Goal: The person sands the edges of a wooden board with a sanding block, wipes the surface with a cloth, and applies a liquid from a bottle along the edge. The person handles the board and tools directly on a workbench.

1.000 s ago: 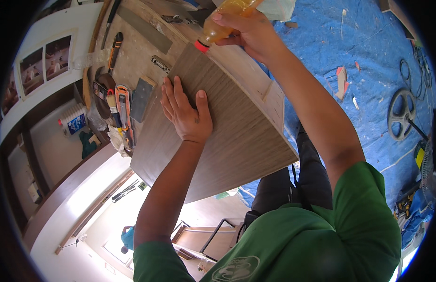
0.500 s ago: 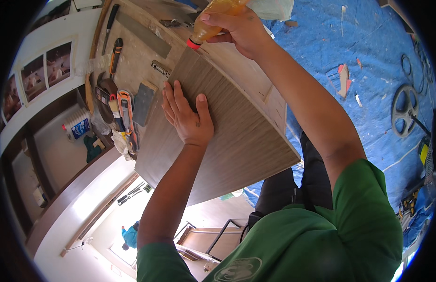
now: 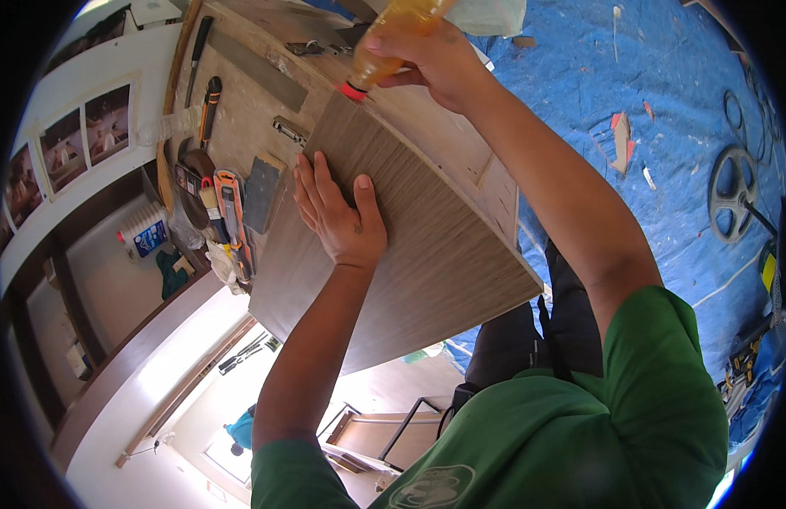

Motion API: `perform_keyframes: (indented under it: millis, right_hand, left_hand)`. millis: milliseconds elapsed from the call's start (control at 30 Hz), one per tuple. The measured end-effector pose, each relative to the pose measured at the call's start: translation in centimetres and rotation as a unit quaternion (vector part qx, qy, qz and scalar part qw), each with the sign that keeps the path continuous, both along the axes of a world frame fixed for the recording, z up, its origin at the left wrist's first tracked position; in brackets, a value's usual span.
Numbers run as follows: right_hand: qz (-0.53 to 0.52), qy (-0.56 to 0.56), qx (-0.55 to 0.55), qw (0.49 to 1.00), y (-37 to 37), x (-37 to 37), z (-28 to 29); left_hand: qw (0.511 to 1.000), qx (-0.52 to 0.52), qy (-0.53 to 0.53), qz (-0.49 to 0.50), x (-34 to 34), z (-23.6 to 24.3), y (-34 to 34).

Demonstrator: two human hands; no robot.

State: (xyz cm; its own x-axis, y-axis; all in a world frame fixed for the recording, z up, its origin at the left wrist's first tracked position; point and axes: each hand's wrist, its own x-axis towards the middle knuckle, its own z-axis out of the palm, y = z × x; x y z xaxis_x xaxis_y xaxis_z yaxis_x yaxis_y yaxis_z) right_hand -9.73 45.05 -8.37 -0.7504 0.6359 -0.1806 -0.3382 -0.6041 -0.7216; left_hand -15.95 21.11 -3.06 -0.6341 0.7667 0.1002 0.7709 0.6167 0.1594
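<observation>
A grey-brown wood-grain panel (image 3: 427,246) lies on the workbench, its near corner reaching out over my legs. On its face my left hand (image 3: 340,216) rests flat, fingers stretched out and thumb apart. My right hand (image 3: 448,72) grips a clear plastic squeeze bottle (image 3: 401,34) of amber liquid. The bottle is tilted downward, and its red tip (image 3: 353,91) is at the panel's far edge, near the far corner. I cannot tell whether the tip touches the wood. The bottle's upper end is cut off by the picture's top edge.
On the bench left of the panel lie a metal hinge (image 3: 289,130), a dark grey block (image 3: 262,193), an orange-and-grey cutter (image 3: 232,212), a brush (image 3: 211,204) and an orange-black knife (image 3: 209,110). Blue sheeting (image 3: 579,102) covers the floor at right, with a grey wheel (image 3: 733,193) on it.
The bottle in my right hand has shifted slightly nearer along the panel's far edge. My left hand stays flat in the same place on the panel. The whole view has shifted a little.
</observation>
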Motion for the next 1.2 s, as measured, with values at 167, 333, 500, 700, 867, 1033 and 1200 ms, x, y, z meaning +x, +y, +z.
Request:
perform_keyframes:
  millis: [167, 333, 500, 700, 867, 1033, 1200]
  right_hand:
    - [-0.001, -0.034, -0.028, 0.999, 0.4, 1.6, -1.6]
    - [-0.006, 0.025, -0.103, 0.994, 0.3, 1.0, -1.2]
    - [0.016, 0.044, -0.134, 0.99, 0.4, 0.1, -1.7]
    - [0.003, 0.024, -0.117, 0.993, 0.5, -0.5, -1.9]
    - [0.006, 0.035, -0.127, 0.991, 0.6, -0.8, -2.3]
    - [0.01, 0.031, -0.13, 0.991, 0.5, -1.0, -2.2]
    - [0.012, 0.043, -0.105, 0.993, 0.6, -0.6, -1.9]
  left_hand:
    - [1.0, -0.004, 0.008, -0.005, 0.1, 0.1, -0.1]
    - [1.0, 0.002, -0.006, 0.0, 0.1, 0.0, -0.1]
    - [1.0, 0.006, -0.008, -0.002, 0.0, 0.0, -0.2]
    - [1.0, 0.007, -0.011, 0.001, 0.0, 0.0, -0.1]
    - [1.0, 0.003, -0.008, 0.001, 0.0, -0.1, -0.1]
    - [1.0, 0.003, -0.011, 0.005, 0.0, 0.0, -0.1]
    - [1.0, 0.001, -0.01, 0.003, 0.0, 0.0, 0.0]
